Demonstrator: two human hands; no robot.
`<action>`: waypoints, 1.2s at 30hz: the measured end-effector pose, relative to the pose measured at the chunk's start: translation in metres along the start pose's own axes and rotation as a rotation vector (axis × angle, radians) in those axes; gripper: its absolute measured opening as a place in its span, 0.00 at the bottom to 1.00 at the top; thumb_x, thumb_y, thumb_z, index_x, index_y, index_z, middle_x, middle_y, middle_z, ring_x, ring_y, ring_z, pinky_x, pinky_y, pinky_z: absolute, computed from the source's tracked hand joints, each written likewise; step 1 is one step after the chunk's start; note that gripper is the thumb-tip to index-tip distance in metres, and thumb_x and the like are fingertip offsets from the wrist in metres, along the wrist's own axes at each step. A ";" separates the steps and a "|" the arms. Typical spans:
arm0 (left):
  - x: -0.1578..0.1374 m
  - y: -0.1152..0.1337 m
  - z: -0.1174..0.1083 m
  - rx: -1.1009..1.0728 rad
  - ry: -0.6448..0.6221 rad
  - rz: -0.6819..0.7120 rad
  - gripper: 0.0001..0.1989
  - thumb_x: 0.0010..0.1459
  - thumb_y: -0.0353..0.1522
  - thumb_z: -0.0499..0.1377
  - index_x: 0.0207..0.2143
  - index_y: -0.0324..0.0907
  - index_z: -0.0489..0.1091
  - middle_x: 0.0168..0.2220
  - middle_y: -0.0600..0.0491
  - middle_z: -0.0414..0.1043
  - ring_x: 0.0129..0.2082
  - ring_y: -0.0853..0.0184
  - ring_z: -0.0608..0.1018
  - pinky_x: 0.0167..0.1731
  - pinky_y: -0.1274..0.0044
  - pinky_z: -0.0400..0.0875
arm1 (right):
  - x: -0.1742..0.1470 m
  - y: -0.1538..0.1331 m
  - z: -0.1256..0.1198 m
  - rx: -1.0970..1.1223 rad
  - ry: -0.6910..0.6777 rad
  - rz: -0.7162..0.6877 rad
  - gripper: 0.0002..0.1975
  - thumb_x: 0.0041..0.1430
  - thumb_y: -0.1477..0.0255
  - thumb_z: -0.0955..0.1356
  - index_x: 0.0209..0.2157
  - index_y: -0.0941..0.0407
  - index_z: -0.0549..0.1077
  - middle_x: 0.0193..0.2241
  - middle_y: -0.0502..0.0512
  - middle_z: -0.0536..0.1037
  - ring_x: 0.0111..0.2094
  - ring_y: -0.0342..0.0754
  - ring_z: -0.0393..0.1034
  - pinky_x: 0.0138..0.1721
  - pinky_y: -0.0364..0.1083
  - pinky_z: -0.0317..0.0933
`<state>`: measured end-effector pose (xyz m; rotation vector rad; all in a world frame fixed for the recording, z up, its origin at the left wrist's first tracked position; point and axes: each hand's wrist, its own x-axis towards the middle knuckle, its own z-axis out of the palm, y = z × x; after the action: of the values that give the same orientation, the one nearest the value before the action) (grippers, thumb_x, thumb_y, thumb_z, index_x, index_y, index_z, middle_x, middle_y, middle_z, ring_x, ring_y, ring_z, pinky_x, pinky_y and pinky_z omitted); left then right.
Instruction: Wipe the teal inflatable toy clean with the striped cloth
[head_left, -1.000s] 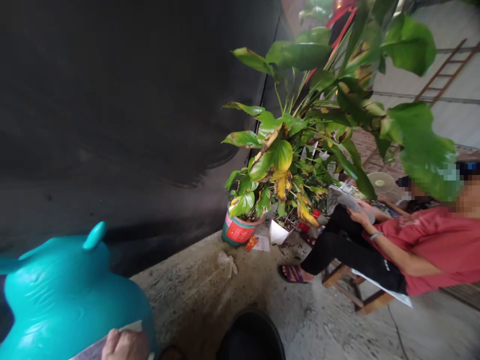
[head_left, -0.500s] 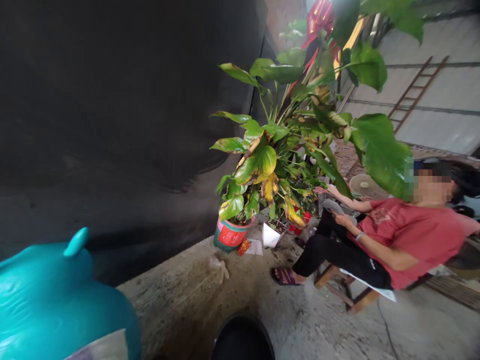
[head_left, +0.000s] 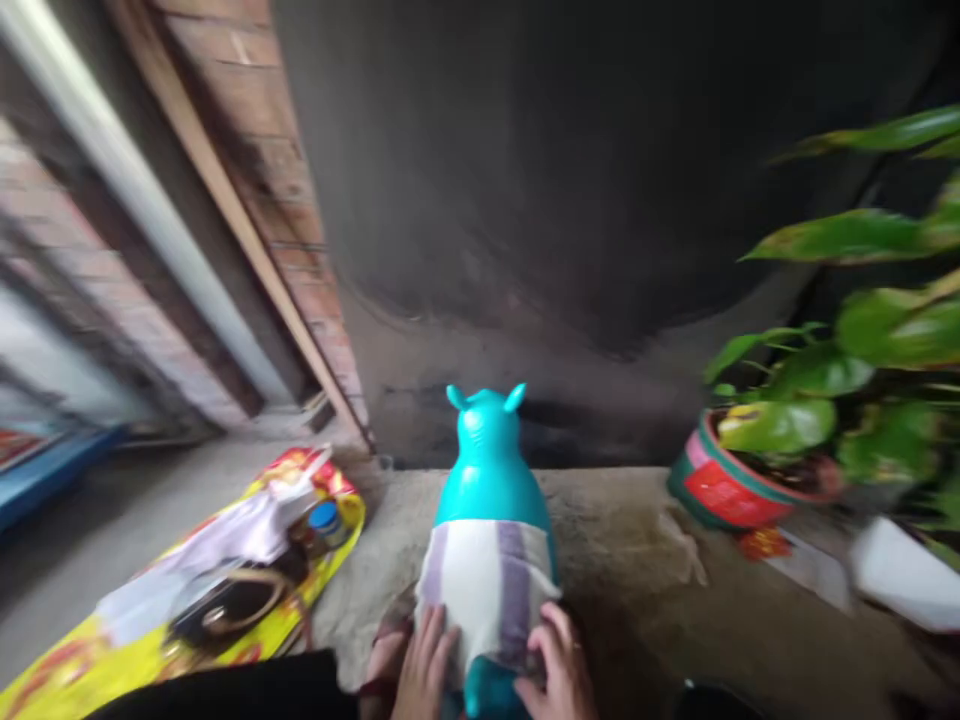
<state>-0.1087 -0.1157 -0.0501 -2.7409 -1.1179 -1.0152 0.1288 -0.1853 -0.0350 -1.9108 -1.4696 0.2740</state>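
A turquoise inflatable animal toy [head_left: 489, 490] with two small ears stands in front of me, facing the dark wall. Over its back lies a white cloth with purple stripes [head_left: 474, 575]. My left hand [head_left: 426, 665] rests on the cloth's left side with its fingers stretched out. On the opposite side my right hand [head_left: 556, 665], a ring on one finger, touches the cloth near its edge, fingers bent and apart. Between my hands the toy's turquoise rear end shows below the cloth. The toy's underside is hidden.
A yellow and red plastic sheet [head_left: 120, 650] to the left carries crumpled cloth, a dark bag and a jar with a blue lid [head_left: 324, 517]. At right stands a potted plant [head_left: 739, 495], with a white container [head_left: 904, 575] near it. A dark panel [head_left: 570, 220] rises behind the toy.
My view has swung left, from the plant and a seated person in a red shirt to the turquoise toy. Both my hands are now visible on the cloth.
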 end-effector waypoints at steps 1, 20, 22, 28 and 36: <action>0.000 0.002 -0.003 0.007 -0.044 -0.025 0.36 0.52 0.41 0.57 0.62 0.44 0.53 0.62 0.38 0.60 0.61 0.49 0.65 0.51 0.60 0.70 | -0.001 0.002 -0.001 0.003 -0.024 0.004 0.14 0.40 0.79 0.68 0.32 0.52 0.69 0.55 0.55 0.66 0.49 0.53 0.69 0.46 0.47 0.64; 0.028 -0.001 -0.031 -0.363 -0.330 -0.384 0.25 0.44 0.37 0.70 0.46 0.49 0.69 0.61 0.44 0.63 0.62 0.51 0.64 0.58 0.58 0.65 | 0.027 -0.012 -0.035 0.126 0.209 -0.198 0.07 0.63 0.64 0.63 0.37 0.51 0.70 0.30 0.49 0.77 0.31 0.43 0.74 0.33 0.38 0.68; 0.033 0.000 -0.037 -0.375 -0.369 -0.422 0.24 0.44 0.35 0.70 0.45 0.49 0.70 0.61 0.46 0.63 0.62 0.52 0.63 0.59 0.57 0.63 | 0.030 -0.023 -0.041 0.148 0.212 -0.159 0.10 0.64 0.61 0.62 0.36 0.50 0.70 0.30 0.49 0.77 0.31 0.43 0.74 0.33 0.38 0.68; 0.036 -0.001 -0.044 -0.376 -0.443 -0.475 0.24 0.45 0.29 0.68 0.45 0.51 0.70 0.62 0.48 0.60 0.63 0.53 0.61 0.60 0.56 0.59 | 0.033 -0.036 -0.051 0.149 0.204 -0.115 0.16 0.64 0.55 0.60 0.34 0.50 0.72 0.30 0.50 0.78 0.30 0.44 0.74 0.33 0.39 0.68; 0.043 -0.001 -0.050 -0.371 -0.425 -0.517 0.18 0.48 0.28 0.65 0.42 0.52 0.72 0.60 0.52 0.63 0.60 0.57 0.65 0.58 0.63 0.63 | 0.037 -0.043 -0.057 0.158 0.184 -0.169 0.13 0.64 0.58 0.61 0.35 0.51 0.71 0.30 0.51 0.77 0.32 0.45 0.74 0.34 0.40 0.68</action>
<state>-0.1142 -0.1006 0.0137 -3.1336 -1.9608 -0.7353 0.1396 -0.1691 0.0434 -1.6309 -1.4320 0.1280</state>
